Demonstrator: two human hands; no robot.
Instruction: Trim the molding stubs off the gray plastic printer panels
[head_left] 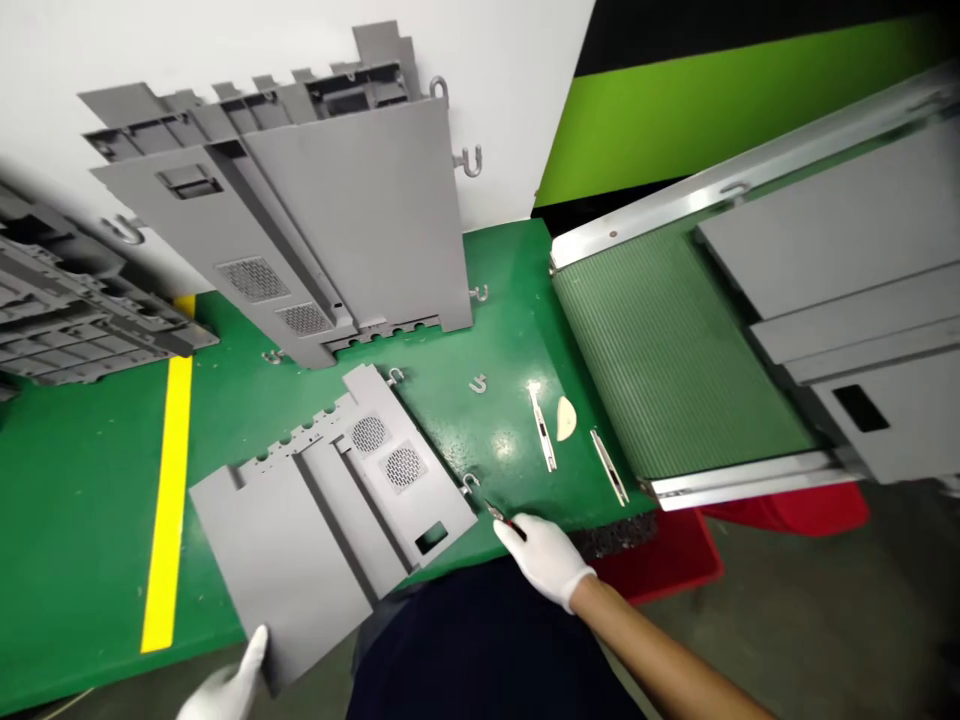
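Note:
A grey plastic panel (300,560) lies tilted on the green table, its near corner jutting past the front edge. My left hand (225,690), in a white glove, grips that corner with the thumb along its edge; the other fingers are partly out of frame. Closed around a small pair of nippers (496,513) with dark red handles is my white-gloved right hand (544,555). The nippers' tips sit close beside a hook-shaped plastic piece (470,483) on the panel's right edge; whether they touch cannot be made out. Another hook (396,376) projects at the panel's far corner.
Stacked grey panels (360,220) lean against the white wall. Darker parts (75,310) stand at left. A loose hook (478,384), two slim knives (541,428) (609,467) and a cream half-round piece (566,418) lie on the table. A conveyor (667,360) carries more panels at right; red bins (667,560) sit below.

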